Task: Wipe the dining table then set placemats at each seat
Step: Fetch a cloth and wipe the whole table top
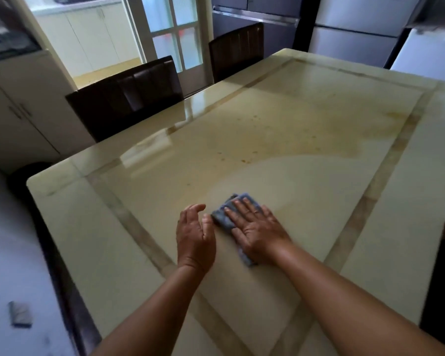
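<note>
Two bare forearms reach over the desk (406,191). Right hand (257,233) lies flat, its straight fingers (238,210) pressing one folded blue cloth (225,218) against the desk; the cloth shows beyond the fingertips and under the palm's left edge. Left hand (194,236) stands on edge just beside the cloth, fingers loosely curved, holding nothing. Brownish stains (306,129) spread farther out. Two dark chairs (129,96) stand along the left side.
</note>
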`<move>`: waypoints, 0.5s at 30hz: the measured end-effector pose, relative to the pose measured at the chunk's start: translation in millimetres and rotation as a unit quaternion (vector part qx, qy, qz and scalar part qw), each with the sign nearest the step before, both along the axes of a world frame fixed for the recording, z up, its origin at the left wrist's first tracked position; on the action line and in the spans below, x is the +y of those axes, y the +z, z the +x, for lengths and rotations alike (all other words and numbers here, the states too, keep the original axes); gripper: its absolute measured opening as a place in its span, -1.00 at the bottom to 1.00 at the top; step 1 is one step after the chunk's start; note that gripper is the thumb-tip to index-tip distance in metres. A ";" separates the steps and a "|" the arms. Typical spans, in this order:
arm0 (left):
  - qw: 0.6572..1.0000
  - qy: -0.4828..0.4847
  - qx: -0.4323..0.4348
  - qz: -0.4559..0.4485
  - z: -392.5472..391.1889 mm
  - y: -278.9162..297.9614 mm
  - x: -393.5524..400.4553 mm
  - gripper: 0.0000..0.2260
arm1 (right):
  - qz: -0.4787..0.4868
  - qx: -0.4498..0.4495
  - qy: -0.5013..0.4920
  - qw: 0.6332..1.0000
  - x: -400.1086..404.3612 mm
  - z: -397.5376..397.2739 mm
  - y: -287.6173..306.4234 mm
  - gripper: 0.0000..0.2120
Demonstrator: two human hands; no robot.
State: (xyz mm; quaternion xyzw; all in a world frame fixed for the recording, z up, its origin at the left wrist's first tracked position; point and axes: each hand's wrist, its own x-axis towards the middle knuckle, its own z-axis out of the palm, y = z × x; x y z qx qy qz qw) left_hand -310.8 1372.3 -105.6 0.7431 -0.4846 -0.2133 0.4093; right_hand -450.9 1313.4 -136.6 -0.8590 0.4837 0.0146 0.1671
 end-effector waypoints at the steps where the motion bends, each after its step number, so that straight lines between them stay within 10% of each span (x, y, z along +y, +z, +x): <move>1: 1.000 0.000 -0.010 0.008 8.3 -0.1 5.8 -0.58 | -0.004 0.016 -0.044 0.999 -2.8 -15.8 0.1 -0.48; 9: 0.998 0.011 -0.042 0.034 58.8 -14.1 39.2 -0.76 | 0.006 0.038 -0.397 0.917 -33.2 -74.3 -9.5 -0.45; 15: 0.997 0.025 -0.054 0.048 79.0 -12.9 52.8 -0.76 | -0.010 0.026 -0.228 0.973 6.6 37.8 -11.3 -0.44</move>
